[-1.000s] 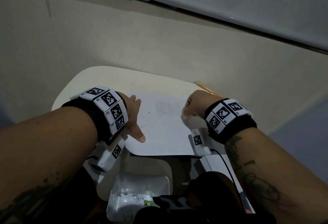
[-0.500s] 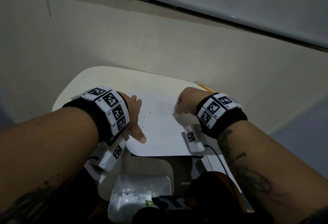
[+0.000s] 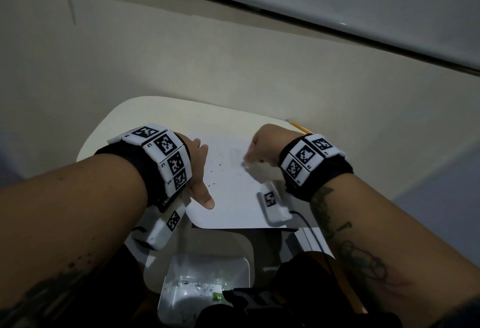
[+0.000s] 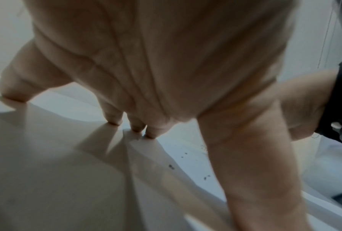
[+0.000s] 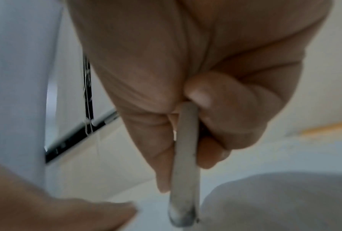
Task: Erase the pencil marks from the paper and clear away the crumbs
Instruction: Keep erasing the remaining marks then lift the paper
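Note:
A white sheet of paper lies on a small cream desk. Faint pencil marks show near its upper middle, and dark eraser crumbs are scattered to their left. My right hand pinches a flat white eraser between thumb and fingers, its grey, dirty tip down on the paper beside the marks. My left hand lies spread on the sheet's left edge, straight fingers and thumb pressing it flat. Crumbs show beside the thumb in the left wrist view.
A yellow pencil lies at the desk's far right edge, by the wall. Below the desk's near edge stands a white bin with dark crumbs and a green scrap inside. A dark object sits to its right.
My right hand with the eraser has slid left across the paper, toward the pencil marks. The left hand has stayed in place on the sheet.

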A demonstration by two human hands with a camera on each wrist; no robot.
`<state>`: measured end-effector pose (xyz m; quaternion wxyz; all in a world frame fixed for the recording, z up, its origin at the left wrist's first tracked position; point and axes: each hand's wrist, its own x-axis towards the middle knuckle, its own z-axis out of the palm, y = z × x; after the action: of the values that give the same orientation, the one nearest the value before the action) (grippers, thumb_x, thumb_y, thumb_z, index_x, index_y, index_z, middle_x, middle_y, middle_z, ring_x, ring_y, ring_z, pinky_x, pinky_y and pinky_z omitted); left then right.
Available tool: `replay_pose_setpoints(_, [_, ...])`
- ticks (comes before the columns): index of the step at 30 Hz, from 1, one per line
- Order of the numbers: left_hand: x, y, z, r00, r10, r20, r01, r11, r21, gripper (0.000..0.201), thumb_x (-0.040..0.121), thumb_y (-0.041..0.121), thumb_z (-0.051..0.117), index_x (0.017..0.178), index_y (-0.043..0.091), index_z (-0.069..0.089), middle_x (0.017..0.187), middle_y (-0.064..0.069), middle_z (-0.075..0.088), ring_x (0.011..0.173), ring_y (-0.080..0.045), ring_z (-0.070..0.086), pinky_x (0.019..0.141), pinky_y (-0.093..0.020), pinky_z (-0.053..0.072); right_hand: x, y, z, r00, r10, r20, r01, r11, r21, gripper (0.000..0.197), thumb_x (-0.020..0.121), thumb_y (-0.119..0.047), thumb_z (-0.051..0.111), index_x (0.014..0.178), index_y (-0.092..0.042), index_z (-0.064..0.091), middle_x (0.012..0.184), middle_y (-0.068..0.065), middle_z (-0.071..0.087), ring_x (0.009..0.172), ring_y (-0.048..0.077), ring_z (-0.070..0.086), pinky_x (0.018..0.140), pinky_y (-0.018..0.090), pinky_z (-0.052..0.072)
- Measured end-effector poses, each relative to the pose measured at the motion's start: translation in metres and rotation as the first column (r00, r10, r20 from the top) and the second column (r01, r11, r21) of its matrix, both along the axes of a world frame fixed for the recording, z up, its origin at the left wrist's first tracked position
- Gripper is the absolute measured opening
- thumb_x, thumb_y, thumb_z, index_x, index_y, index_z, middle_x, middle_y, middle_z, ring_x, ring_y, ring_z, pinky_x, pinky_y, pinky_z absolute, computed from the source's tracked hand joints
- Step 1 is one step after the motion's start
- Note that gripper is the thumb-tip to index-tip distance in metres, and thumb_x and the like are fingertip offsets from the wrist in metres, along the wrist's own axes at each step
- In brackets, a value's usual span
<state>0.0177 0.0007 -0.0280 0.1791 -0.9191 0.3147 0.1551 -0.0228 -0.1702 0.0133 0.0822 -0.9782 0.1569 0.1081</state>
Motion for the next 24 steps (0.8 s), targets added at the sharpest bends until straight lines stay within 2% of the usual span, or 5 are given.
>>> replay_pose_setpoints(4, [0.0,0.0,0.002,1.0,0.01,-0.015,-0.01,1.0,0.0,0.129,0.053,0.088,0.064,0.146,0.008,0.022,0.145,-0.01,0.034,0.127,-0.032,0.043,0.1,-0.046,0.038,0.003,0.03,-0.006,0.997,0.078,-0.028,-0.069,0.965,0.254,0.026,0.082,-0.031,0.078,0.093,-0.007,0.074,0.078,0.002,0.066,0.055,0.015,0.051,0.058,0.025,0.042])
replay_pose_setpoints(7, [0.0,-0.001,0.002,1.0,0.014,-0.016,-0.014,1.0,0.008,0.128,0.056,0.087,0.063,0.145,0.006,0.02,0.148,-0.011,0.031,0.129,-0.033,0.042,0.099,-0.047,0.038,0.001,0.006,-0.009,0.997,0.038,-0.069,-0.027,0.987,0.156,0.027,0.072,-0.032,0.085,0.085,-0.01,0.075,0.074,0.002,0.07,0.053,0.017,0.054,0.055,0.023,0.042])
replay_pose_setpoints(12, [-0.001,-0.001,0.0,1.0,-0.014,0.015,0.014,1.0,-0.003,0.123,0.057,0.086,0.064,0.14,0.004,0.026,0.14,-0.011,0.037,0.121,-0.031,0.046,0.087,-0.043,0.038,-0.002,-0.025,-0.001,0.997,-0.067,-0.028,0.064,0.995,-0.075,0.026,0.065,-0.038,0.079,0.076,-0.015,0.074,0.077,0.001,0.074,0.068,0.023,0.069,0.072,0.037,0.061])
replay_pose_setpoints(18, [-0.001,0.0,0.004,0.999,0.035,-0.032,-0.035,0.999,0.017,0.136,0.055,0.088,0.063,0.151,0.008,0.011,0.158,-0.011,0.019,0.14,-0.034,0.032,0.106,-0.048,0.033,0.005,0.023,-0.004,0.997,0.074,-0.018,-0.067,0.966,0.249,0.023,0.082,-0.028,0.078,0.09,-0.008,0.073,0.08,0.004,0.066,0.054,0.014,0.048,0.055,0.024,0.039])
replay_pose_setpoints(24, [-0.003,-0.001,0.004,1.0,0.017,-0.006,-0.016,0.999,0.029,0.128,0.059,0.085,0.063,0.148,0.005,0.017,0.153,-0.011,0.025,0.134,-0.033,0.038,0.101,-0.047,0.036,0.005,-0.025,-0.006,0.993,-0.068,-0.097,0.071,0.997,0.023,0.031,0.065,-0.037,0.085,0.08,-0.012,0.076,0.081,0.004,0.075,0.066,0.026,0.065,0.065,0.03,0.054])
